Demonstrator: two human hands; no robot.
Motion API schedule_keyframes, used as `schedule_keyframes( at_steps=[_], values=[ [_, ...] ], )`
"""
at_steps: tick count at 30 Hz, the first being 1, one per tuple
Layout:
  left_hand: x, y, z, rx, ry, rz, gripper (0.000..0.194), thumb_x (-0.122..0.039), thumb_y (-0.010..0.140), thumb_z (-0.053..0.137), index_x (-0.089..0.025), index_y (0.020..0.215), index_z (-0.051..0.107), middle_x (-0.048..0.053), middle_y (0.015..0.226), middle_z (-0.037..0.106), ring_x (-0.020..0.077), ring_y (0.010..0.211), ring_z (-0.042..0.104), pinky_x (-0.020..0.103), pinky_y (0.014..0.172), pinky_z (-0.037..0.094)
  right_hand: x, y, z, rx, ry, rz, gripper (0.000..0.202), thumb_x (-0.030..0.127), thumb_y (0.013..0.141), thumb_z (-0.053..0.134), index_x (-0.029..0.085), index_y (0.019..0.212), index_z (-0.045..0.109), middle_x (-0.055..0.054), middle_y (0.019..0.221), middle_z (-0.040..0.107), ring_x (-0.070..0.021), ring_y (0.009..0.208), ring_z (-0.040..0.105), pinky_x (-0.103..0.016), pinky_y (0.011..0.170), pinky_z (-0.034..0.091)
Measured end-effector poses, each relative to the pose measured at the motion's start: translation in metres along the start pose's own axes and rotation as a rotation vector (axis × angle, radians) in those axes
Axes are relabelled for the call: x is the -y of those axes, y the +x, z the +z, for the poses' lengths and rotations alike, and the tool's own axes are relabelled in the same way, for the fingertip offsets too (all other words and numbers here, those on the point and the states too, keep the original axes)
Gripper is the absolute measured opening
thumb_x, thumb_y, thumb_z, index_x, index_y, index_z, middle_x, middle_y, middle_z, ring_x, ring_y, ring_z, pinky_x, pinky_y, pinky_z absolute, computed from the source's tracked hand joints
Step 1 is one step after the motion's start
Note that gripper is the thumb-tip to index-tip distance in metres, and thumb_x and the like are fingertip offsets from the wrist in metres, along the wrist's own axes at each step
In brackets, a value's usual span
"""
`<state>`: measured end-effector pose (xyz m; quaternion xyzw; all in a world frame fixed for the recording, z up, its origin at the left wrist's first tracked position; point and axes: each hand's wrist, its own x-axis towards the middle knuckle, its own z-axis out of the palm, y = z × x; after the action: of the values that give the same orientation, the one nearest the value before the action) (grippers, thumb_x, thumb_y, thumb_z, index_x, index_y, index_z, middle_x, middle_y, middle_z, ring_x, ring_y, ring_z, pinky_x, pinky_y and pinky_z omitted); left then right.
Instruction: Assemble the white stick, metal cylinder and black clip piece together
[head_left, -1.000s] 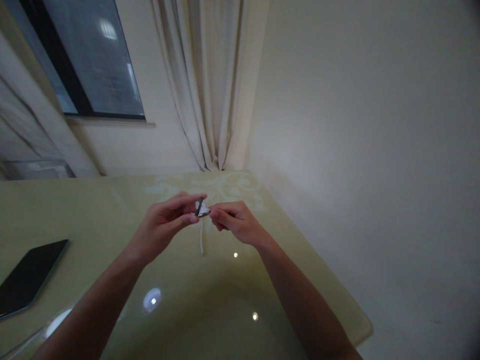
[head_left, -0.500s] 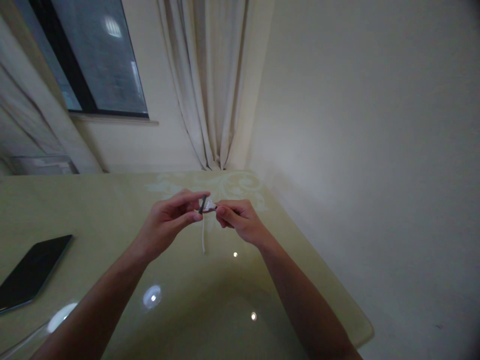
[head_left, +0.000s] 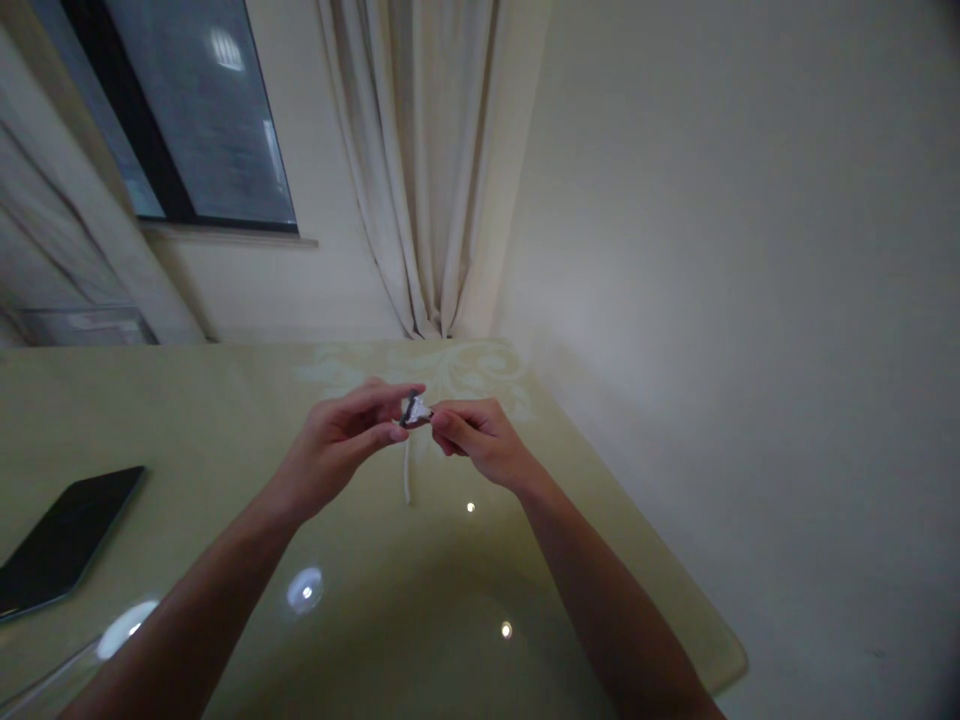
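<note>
Small silver wedge-shaped object with dark edge between hands, above far part of glossy pale-green worktop. Left hand: grip pinching dark edge. Right hand: grip pinching narrow right end. Thin white strip nearer; flat black rectangular slab left.

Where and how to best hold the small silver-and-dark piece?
Probably pinch the silver-and-dark piece at its narrow end, coming from the right: it tapers that way, toward the right grip, while the left grip spans its wider dark edge.
</note>
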<state>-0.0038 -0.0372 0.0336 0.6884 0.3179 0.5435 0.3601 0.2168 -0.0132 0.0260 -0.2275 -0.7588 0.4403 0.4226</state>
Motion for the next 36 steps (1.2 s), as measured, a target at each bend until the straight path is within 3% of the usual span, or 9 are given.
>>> schedule_keyframes(
  at_steps=[23,36],
  values=[
    [0.0001,-0.0007,0.0002,0.019,-0.027,-0.032,0.038,-0.034,0.078,0.092,-0.029,0.116,0.086,0.004,0.085,0.065,0.0144,0.075,0.06,0.026,0.066,0.056,-0.0016,-0.0005,-0.0039,0.105,0.004,0.046,0.058,0.064,0.103,0.056,0.019,0.067,0.054,0.003,0.062,0.048,-0.0118,0.059,0.043,-0.028,0.058,0.033],
    [-0.001,0.0001,-0.0036,0.025,0.007,-0.039,0.039,-0.031,0.08,0.09,-0.029,0.119,0.085,0.002,0.083,0.061,0.013,0.074,0.059,0.024,0.066,0.053,-0.0036,-0.0002,0.0025,0.028,0.024,0.0,0.058,0.064,0.103,0.058,0.019,0.067,0.054,0.004,0.061,0.047,-0.0105,0.058,0.042,-0.028,0.06,0.032]
  ],
)
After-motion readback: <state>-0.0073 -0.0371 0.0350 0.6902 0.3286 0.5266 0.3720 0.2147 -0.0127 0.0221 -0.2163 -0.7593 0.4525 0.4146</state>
